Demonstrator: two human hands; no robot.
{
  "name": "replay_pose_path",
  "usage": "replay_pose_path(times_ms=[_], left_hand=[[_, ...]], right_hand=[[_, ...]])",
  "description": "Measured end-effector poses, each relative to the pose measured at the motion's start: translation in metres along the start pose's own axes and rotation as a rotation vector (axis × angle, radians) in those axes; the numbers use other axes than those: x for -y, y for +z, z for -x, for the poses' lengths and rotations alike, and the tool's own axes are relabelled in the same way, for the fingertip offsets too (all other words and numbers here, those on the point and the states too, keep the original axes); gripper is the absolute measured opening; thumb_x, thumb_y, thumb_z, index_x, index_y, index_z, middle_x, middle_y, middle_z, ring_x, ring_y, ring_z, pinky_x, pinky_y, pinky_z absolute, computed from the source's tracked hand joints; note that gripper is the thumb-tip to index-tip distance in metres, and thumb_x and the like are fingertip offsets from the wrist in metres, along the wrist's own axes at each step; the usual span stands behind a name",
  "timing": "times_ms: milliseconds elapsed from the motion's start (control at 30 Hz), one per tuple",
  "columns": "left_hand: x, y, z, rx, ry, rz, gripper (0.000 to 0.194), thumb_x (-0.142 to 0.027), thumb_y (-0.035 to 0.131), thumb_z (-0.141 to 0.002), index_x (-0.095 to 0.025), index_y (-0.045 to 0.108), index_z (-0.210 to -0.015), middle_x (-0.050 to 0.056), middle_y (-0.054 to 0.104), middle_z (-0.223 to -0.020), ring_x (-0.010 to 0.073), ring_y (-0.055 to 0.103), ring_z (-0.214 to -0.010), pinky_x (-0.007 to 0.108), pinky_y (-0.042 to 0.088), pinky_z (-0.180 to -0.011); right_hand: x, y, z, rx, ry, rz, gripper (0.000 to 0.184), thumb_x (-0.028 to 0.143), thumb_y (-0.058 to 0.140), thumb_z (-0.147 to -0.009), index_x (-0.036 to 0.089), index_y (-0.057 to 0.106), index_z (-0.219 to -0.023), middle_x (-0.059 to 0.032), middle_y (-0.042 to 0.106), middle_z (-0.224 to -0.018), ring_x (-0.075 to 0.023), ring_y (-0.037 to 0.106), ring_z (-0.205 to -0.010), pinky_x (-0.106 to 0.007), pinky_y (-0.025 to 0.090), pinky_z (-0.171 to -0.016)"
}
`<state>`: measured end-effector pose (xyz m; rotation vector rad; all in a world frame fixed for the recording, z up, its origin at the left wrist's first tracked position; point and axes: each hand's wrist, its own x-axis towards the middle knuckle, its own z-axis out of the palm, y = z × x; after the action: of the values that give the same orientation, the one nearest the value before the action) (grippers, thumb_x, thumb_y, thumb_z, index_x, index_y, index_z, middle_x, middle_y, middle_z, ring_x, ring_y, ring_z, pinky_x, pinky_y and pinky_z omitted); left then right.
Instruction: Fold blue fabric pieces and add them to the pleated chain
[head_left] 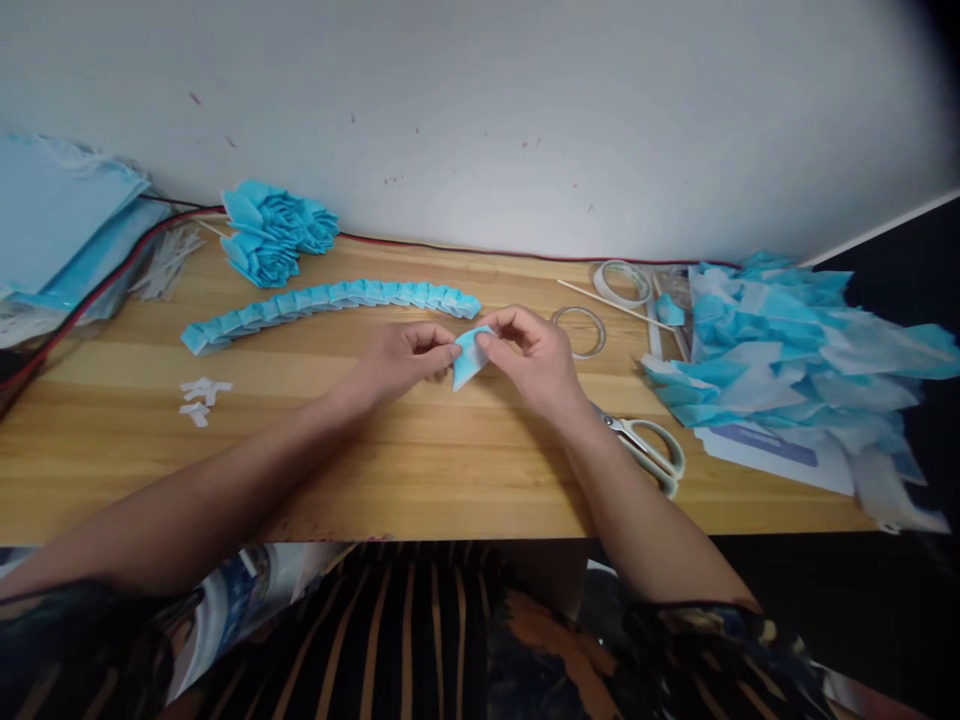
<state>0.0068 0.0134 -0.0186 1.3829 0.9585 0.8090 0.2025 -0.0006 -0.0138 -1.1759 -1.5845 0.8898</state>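
Observation:
Between my two hands is a small folded piece of light blue fabric (469, 362), with one corner pointing down. My left hand (409, 355) pinches its left edge between thumb and fingers. The upper right part is pinched by my right hand (529, 355). Just behind them, a curved row of overlapping blue folded pieces (330, 298) lies on the wooden table (420, 470). Its right end comes close to my fingers. Scissors (649, 450) with pale handles lie beside my right forearm, which partly hides their blades.
Blue fabric flowers (274, 230) lie at the back left, near stacked blue sheets (67, 220) and thin white strips (169, 262). White scraps (201, 395) lie at left. Tape rolls (622, 284), a wooden stick (611, 303) and a heap of blue pieces (780, 350) are at right.

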Motion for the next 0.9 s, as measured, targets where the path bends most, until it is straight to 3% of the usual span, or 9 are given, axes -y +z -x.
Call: replay_pose_path(times_ms=[167,367,900], left_hand=[[0.0035,-0.0027,-0.0022,-0.026,-0.028,0.072,0.029,-0.044,0.077,-0.077,-0.018,0.067,-0.07,0.0,0.062,-0.059,0.0103,0.053,-0.055,0.023,0.043,-0.055],[0.0077,-0.003,-0.0035,-0.047,-0.068,0.187,0.032,-0.047,0.081,-0.074,-0.018,0.069,-0.071,0.0,0.063,-0.057,0.0094,0.053,-0.051,0.022,0.041,-0.053],[0.0065,-0.0021,-0.0041,-0.024,-0.018,0.107,0.037,-0.053,0.079,-0.08,-0.019,0.066,-0.069,-0.001,0.059,-0.054,0.0094,0.051,-0.05,0.022,0.038,-0.048]], right_hand=[[0.001,-0.0024,-0.0007,0.028,-0.076,0.035,0.005,0.024,0.067,-0.083,0.024,0.071,-0.086,-0.0012,0.074,-0.09,-0.0192,0.067,-0.087,-0.037,0.054,-0.087],[-0.0025,-0.0031,-0.0017,0.052,-0.247,0.12,0.018,0.012,0.062,-0.081,0.027,0.072,-0.084,-0.0019,0.076,-0.099,-0.0225,0.069,-0.103,-0.042,0.051,-0.099],[-0.0047,-0.0012,-0.0011,0.08,-0.273,0.21,0.023,0.01,0.059,-0.081,0.028,0.072,-0.084,-0.0011,0.077,-0.105,-0.0235,0.07,-0.106,-0.046,0.05,-0.101]])
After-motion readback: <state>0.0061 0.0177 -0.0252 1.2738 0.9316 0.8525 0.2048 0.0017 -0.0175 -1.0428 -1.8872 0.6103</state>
